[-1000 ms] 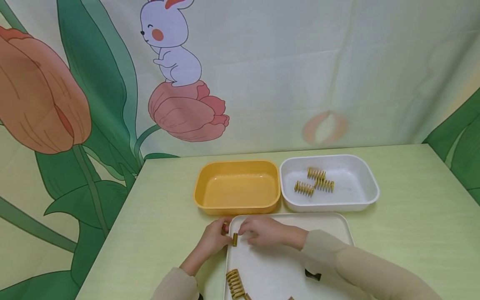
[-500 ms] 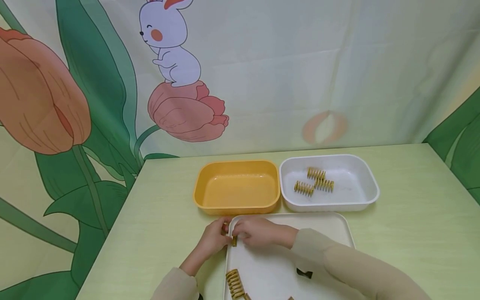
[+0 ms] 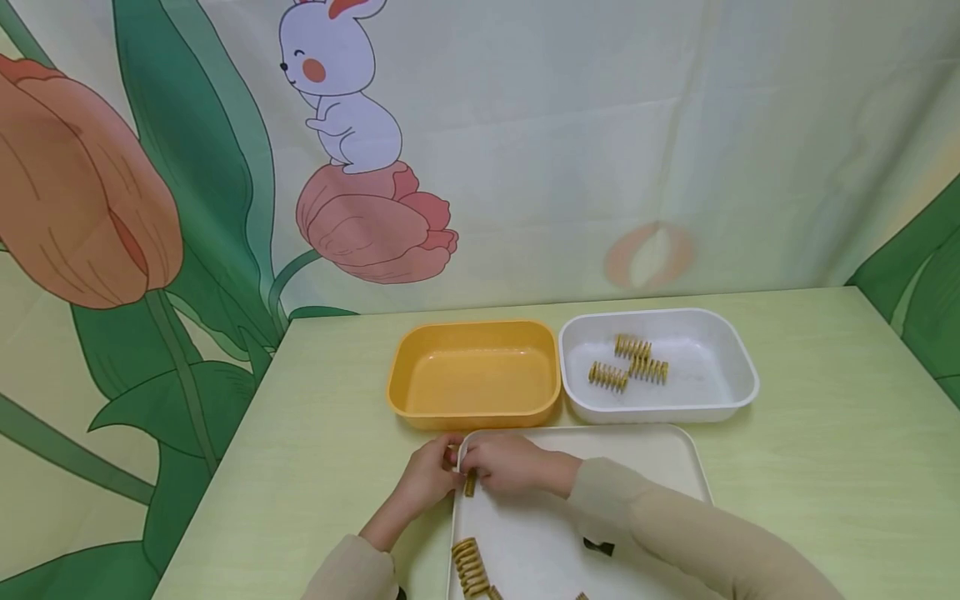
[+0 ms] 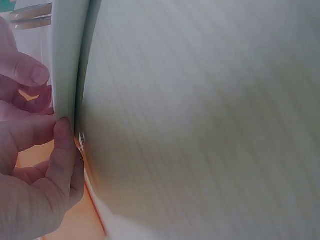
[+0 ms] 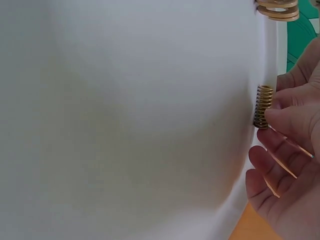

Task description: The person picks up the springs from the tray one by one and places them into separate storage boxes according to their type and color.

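The right hand has its thumb laid on the small, slim, gold-coloured metal coil spring and its index fingertip at the spring's end; they look pinched on it, though how firmly the view doesn't tell, while the other fingers spread loosely beside it. The spring lies just inside the rim of the flat white plastic tray, its length running from the right fingertips back toward the body. The left hand pinches that same rim between thumb and fingers, just across from the right fingertips. A bigger, thicker gold-coloured coil spring rests nearer the body than the fingers, along the same side; the deep yellow plastic basin stands just beyond them. The small spring should be light and tough — no worry of breaking — but its smooth, round wire may roll or slip. Best to pinch it across the coils near the middle, thumb opposite index; pressed end to end, it would probably squeeze and spring away.
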Action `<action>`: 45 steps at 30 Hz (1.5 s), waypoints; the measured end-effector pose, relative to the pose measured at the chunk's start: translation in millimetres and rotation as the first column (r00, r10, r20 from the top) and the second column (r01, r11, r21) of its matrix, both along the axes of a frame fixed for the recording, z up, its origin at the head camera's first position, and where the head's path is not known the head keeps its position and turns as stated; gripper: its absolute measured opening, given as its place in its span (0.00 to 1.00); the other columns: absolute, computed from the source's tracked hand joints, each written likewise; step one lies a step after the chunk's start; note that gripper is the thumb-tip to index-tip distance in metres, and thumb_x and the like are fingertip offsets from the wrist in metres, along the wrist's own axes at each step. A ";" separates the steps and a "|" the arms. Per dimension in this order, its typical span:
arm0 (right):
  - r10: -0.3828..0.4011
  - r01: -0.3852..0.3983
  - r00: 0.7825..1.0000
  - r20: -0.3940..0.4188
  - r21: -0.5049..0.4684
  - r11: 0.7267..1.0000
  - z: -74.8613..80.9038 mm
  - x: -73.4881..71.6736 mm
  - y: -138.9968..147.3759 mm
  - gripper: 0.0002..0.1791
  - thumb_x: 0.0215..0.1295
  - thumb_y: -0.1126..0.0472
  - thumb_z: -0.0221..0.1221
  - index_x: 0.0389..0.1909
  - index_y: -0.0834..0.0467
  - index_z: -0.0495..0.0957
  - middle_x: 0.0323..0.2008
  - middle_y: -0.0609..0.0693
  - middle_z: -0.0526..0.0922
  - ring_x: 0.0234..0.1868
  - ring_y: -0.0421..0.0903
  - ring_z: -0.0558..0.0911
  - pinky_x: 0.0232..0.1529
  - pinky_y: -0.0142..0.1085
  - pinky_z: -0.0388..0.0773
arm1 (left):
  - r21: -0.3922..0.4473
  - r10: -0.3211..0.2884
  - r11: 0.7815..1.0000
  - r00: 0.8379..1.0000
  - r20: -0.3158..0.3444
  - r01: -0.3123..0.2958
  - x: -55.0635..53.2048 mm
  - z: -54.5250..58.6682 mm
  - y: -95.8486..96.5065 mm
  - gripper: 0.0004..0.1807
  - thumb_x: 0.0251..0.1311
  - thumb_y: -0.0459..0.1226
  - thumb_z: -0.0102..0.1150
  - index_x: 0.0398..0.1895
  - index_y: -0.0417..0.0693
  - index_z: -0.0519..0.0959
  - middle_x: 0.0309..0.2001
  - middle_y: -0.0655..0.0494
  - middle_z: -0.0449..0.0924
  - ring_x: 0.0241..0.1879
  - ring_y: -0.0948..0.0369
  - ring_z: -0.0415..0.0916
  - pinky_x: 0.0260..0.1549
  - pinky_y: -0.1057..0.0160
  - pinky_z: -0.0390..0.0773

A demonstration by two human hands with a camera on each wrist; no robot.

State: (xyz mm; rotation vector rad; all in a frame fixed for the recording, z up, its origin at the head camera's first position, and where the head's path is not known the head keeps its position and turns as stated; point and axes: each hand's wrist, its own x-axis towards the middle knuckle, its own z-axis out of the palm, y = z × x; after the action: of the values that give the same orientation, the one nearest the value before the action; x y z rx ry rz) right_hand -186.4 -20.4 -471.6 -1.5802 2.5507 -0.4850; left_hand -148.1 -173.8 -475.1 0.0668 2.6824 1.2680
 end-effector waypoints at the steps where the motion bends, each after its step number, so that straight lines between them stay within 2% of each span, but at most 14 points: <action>1: -0.007 0.007 1.000 -0.005 0.003 1.000 0.1 0.5 -0.3 0.14 0.45 0.70 0.55 0.33 0.53 0.81 0.33 0.45 0.78 0.37 0.39 0.75 0.40 0.27 0.70 | 0.000 0.000 1.000 1.000 -0.003 0.000 -0.2 0.0 0.0 0.24 0.38 0.21 0.55 0.45 0.33 0.71 0.28 0.46 0.70 0.22 0.62 0.65 0.17 0.69 0.70; 8: -0.057 0.058 0.998 -0.036 0.034 0.998 -0.9 2.8 1.5 0.09 0.44 0.67 0.59 0.25 0.50 0.81 0.28 0.43 0.77 0.33 0.39 0.75 0.33 0.28 0.70 | 0.000 0.001 1.000 1.000 -0.003 -0.001 -1.1 1.5 0.7 0.25 0.36 0.20 0.53 0.45 0.33 0.71 0.29 0.45 0.69 0.23 0.61 0.65 0.18 0.69 0.70; 22: -0.071 0.072 0.997 -0.015 0.044 0.996 -2.0 2.8 3.2 0.07 0.45 0.66 0.58 0.22 0.51 0.81 0.22 0.43 0.74 0.24 0.38 0.71 0.27 0.27 0.67 | 0.024 0.004 1.000 1.000 0.007 -0.004 -2.5 2.0 0.5 0.26 0.35 0.19 0.51 0.46 0.32 0.70 0.29 0.44 0.69 0.22 0.62 0.65 0.16 0.69 0.71; 27: -0.071 0.071 0.998 0.000 0.022 0.997 -1.8 2.9 5.3 0.07 0.45 0.66 0.57 0.22 0.52 0.81 0.22 0.44 0.74 0.24 0.38 0.71 0.27 0.27 0.66 | 0.009 0.005 1.000 1.000 0.016 -0.005 -1.7 2.6 1.0 0.26 0.36 0.20 0.52 0.46 0.32 0.70 0.30 0.45 0.69 0.23 0.61 0.65 0.17 0.68 0.71; 35: -0.081 0.090 0.989 0.124 -0.062 0.994 -1.1 -1.1 10.5 0.09 0.45 0.68 0.55 0.27 0.56 0.81 0.27 0.45 0.78 0.30 0.37 0.74 0.34 0.25 0.70 | 0.013 0.001 1.000 1.000 0.029 -0.001 -0.5 1.5 1.0 0.26 0.36 0.20 0.52 0.46 0.32 0.70 0.30 0.45 0.68 0.23 0.61 0.66 0.17 0.68 0.72; 41: -0.073 0.087 0.990 0.124 -0.111 0.990 8.8 -2.3 13.2 0.08 0.44 0.69 0.56 0.26 0.57 0.81 0.28 0.46 0.79 0.28 0.36 0.73 0.31 0.23 0.69 | 0.002 -0.002 1.000 1.000 0.027 0.002 -0.8 0.4 0.3 0.25 0.37 0.20 0.53 0.47 0.33 0.70 0.30 0.45 0.69 0.24 0.61 0.66 0.17 0.69 0.72; 45: -0.069 0.081 0.992 0.105 -0.107 0.991 13.1 -2.3 14.6 0.08 0.43 0.68 0.56 0.26 0.57 0.80 0.27 0.46 0.79 0.28 0.36 0.73 0.30 0.23 0.68 | 0.003 -0.001 1.000 0.999 0.033 0.001 -1.0 -1.0 -0.2 0.24 0.38 0.20 0.53 0.46 0.33 0.70 0.30 0.46 0.69 0.24 0.61 0.66 0.17 0.69 0.72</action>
State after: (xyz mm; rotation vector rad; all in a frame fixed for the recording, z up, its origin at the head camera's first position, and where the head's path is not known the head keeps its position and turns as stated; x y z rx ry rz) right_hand -188.6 -5.8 -458.6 -1.4567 2.5553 -0.7079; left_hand -149.1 -174.0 -476.1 0.0470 2.6523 1.2623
